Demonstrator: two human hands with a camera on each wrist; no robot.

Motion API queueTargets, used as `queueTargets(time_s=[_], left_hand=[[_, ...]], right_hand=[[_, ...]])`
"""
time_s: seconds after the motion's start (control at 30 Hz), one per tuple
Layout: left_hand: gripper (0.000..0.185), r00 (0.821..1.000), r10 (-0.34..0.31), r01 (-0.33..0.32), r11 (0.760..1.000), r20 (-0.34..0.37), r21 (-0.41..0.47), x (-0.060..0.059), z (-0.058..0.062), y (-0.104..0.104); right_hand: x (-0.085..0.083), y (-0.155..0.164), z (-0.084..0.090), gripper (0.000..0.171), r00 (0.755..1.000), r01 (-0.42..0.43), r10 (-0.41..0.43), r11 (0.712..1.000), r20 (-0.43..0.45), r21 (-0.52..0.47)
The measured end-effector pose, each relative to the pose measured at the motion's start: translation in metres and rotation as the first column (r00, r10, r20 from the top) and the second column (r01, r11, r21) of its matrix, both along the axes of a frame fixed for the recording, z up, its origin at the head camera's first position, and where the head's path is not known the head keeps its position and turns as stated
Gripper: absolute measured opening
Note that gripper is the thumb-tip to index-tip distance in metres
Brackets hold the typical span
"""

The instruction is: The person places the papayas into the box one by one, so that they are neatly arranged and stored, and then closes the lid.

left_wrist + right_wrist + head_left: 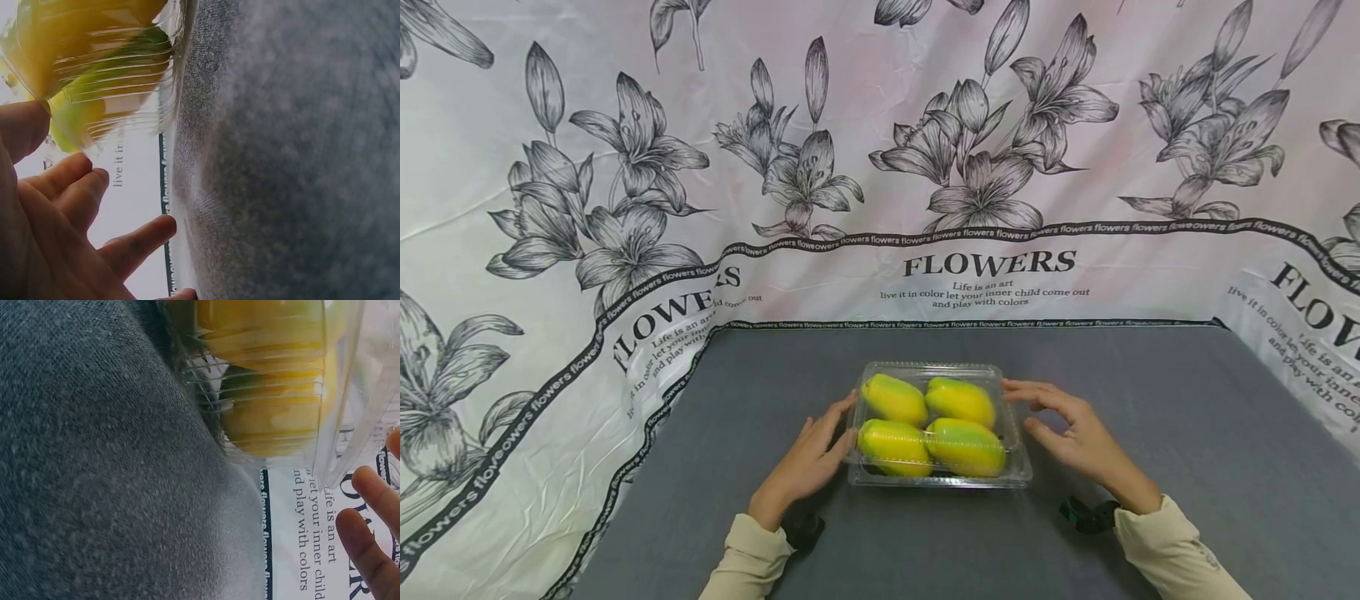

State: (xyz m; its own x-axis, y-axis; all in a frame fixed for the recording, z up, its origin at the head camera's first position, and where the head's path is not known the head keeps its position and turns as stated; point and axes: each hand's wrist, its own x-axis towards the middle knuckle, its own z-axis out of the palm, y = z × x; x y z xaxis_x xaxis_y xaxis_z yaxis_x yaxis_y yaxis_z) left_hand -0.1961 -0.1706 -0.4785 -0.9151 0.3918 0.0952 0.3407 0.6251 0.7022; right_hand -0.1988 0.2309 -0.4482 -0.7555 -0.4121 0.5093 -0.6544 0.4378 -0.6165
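A clear plastic clamshell box (940, 481) lies on the grey tabletop with several yellow-green mangoes (966, 447) inside, seen through the plastic. My left hand (808, 462) is at the box's left side, its fingers extended and the tips touching the edge. In the left wrist view the thumb (25, 128) meets the box rim, and the other fingers are spread. On the other side, my right hand (1078, 429) reaches its fingertips to the far right corner, with the thumb apart from the wall. The right wrist view shows ribbed plastic walls (275, 394) and only some right fingertips (359, 531).
The grey cloth-covered table (1157, 400) spreads around the box. Behind and to the sides hangs a white curtain (820, 283) printed with flowers and lettering. A dark wrist strap (1086, 515) is on the right wrist, another dark device (805, 532) on the left.
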Motion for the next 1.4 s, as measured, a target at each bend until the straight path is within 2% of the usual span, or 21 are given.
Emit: queueTargets(time_s=[0.2,0.37,0.47,0.63,0.77,1.0,1.2,1.4], left_hand=[[0.054,1.000,-0.006,0.006,0.999,-0.009,0.039,-0.001,-0.001,-0.001],[0.053,0.999,-0.013,0.007,0.990,0.045,0.141,-0.002,0.001,-0.005],[0.057,0.994,-0.065,0.044,0.971,0.085,0.234,-0.002,0.004,-0.008],[0.071,0.983,-0.176,0.148,0.938,0.061,0.313,-0.001,0.006,-0.014],[0.081,0.978,-0.202,0.177,0.942,0.058,0.285,0.001,0.006,-0.016],[0.091,0.987,-0.140,0.125,0.978,0.082,0.169,0.004,0.007,-0.013],[0.090,0.987,-0.132,0.117,0.981,0.089,0.158,0.004,0.006,-0.012],[0.089,0.990,-0.131,0.123,0.982,0.051,0.142,0.005,0.005,-0.012]], right_hand=[[0.001,-0.002,-0.002,0.034,1.000,0.001,-0.001,1.000,-0.016,-0.014],[0.000,-0.004,-0.003,0.033,1.000,0.010,-0.011,1.000,-0.028,-0.011],[0.001,-0.005,-0.003,0.034,0.999,0.014,-0.014,1.000,-0.038,-0.010],[0.003,-0.006,-0.003,0.035,1.000,0.006,-0.007,1.000,-0.030,-0.020],[0.006,-0.007,-0.004,0.039,1.000,-0.004,0.003,1.000,-0.015,-0.029],[0.014,-0.009,-0.006,0.051,1.000,-0.021,0.021,1.000,0.022,-0.023],[0.023,-0.008,-0.010,0.068,0.997,-0.056,0.056,0.998,0.049,0.005],[0.031,-0.010,-0.021,0.091,0.990,-0.068,0.067,0.998,0.126,-0.003]])
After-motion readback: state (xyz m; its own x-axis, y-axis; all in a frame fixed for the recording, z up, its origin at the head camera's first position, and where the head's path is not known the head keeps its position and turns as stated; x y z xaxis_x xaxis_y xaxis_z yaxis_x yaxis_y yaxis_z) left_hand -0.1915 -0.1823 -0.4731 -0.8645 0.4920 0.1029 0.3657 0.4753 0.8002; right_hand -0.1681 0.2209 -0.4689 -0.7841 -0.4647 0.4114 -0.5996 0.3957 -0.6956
